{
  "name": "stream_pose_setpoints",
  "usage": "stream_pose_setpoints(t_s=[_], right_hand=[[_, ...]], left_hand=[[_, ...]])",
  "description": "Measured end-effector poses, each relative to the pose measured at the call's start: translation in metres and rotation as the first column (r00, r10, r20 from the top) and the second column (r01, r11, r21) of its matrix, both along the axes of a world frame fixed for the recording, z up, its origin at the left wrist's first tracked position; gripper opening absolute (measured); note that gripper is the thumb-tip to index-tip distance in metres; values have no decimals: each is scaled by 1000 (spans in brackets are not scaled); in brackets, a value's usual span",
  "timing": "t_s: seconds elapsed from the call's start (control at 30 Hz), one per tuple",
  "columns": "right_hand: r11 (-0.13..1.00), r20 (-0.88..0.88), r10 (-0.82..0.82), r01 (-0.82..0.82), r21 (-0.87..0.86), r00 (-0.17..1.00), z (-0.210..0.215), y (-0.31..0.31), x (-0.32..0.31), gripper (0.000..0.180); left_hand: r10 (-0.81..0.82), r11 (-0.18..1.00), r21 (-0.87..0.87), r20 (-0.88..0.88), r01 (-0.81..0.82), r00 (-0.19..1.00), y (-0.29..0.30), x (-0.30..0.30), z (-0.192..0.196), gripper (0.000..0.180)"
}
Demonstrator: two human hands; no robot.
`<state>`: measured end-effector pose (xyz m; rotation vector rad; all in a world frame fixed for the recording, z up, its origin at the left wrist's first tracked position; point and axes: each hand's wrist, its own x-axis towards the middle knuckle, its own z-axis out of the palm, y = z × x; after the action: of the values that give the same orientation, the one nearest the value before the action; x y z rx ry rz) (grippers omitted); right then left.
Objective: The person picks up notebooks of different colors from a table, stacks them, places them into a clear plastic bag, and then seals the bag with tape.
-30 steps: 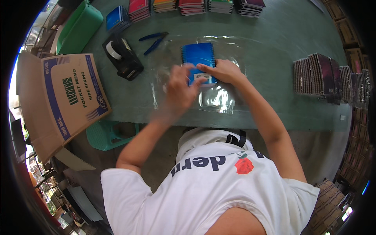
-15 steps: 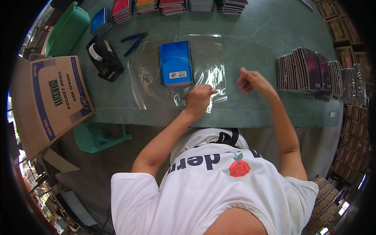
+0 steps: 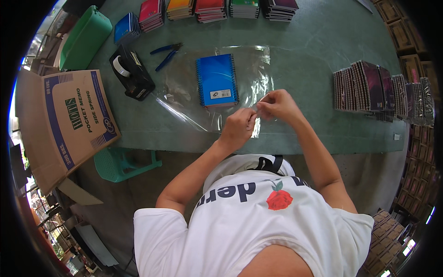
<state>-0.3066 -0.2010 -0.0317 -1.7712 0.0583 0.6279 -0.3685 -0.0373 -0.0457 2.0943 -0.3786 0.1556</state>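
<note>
Green tabletop (image 3: pixel 314 131) spans the middle and top of the frame, with stacked cartons (image 3: pixel 415 152) along the right edge. Near the centre, a blue notebook (image 3: pixel 217 79) lies flat within the outline of a clear film (image 3: pixel 187 104), spiral bindings down both sides. Film shows bare around it, perhaps so an edge can be gripped without disturbing the notebook.

Just below the notebook's lower right corner, the left hand (image 3: pixel 237 128) has its fingers curled and pressed together, apparently pinching the film's near edge. Beside it, the right hand (image 3: pixel 278 107) brings thumb and fingers together at what seems the same stretch of film. The fingertips nearly meet, likely to work one small spot; exactly what lies between them is too small to tell.

A tape dispenser (image 3: pixel 138 83) and blue-handled cutters (image 3: pixel 166 53) sit left of the film, probably to be reachable yet out of the way. Colourful piles (image 3: pixel 211 10) line the top of the frame, and purple stacks (image 3: pixel 364 87) stand at the right, apparently set aside to leave working room. An open box (image 3: pixel 80 122) and a green bin (image 3: pixel 86 42) occupy the left side, above a stool (image 3: pixel 121 168).
</note>
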Motion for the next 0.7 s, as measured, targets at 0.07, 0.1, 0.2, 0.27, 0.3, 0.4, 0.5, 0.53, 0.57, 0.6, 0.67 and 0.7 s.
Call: stream_pose_setpoints(t_s=[0.07,0.1,0.2,0.27,0.3,0.4,0.5,0.53,0.57,0.6,0.67,0.7], right_hand=[[998,8,-51,51,29,999,5,5,-7,36],[993,-12,-113,113,-17,994,-1,6,-8,36],[932,-40,-339,330,-151,940,-24,2,-11,38],[850,392,-384,486,-203,836,-22,-16,-14,42],[801,587,-361,563,-202,725,-8,-14,-14,45],[962,-33,-270,272,35,962,20,26,-7,36],[995,250,-39,60,-77,968,27,62,0,38],[979,403,59,25,-200,913,29,72,-2,43],[978,454,87,10,-208,887,31,82,-6,44],[976,504,117,-5,-217,856,31,91,-11,46],[964,602,162,6,-266,782,14,101,-14,47],[942,551,218,-26,-335,806,16,105,-14,45]], left_hand=[[2,1000,4,-35,-2,999,8,3,5,7],[30,999,-15,-61,-31,998,12,3,5,7],[157,985,-57,-112,-164,981,24,2,9,7],[185,973,-103,-174,-205,967,32,-2,12,7],[199,965,-129,-205,-228,958,34,-2,12,6],[-70,993,-98,-85,62,994,32,0,14,5],[-22,998,-49,73,26,997,55,29,44,11],[121,989,-87,11,-120,993,68,46,62,14],[264,956,-115,-54,-269,963,81,65,75,18],[287,957,-38,15,-286,958,90,86,74,20],[292,938,129,205,-321,934,84,118,70,24],[274,908,223,321,-353,907,67,127,64,25]])
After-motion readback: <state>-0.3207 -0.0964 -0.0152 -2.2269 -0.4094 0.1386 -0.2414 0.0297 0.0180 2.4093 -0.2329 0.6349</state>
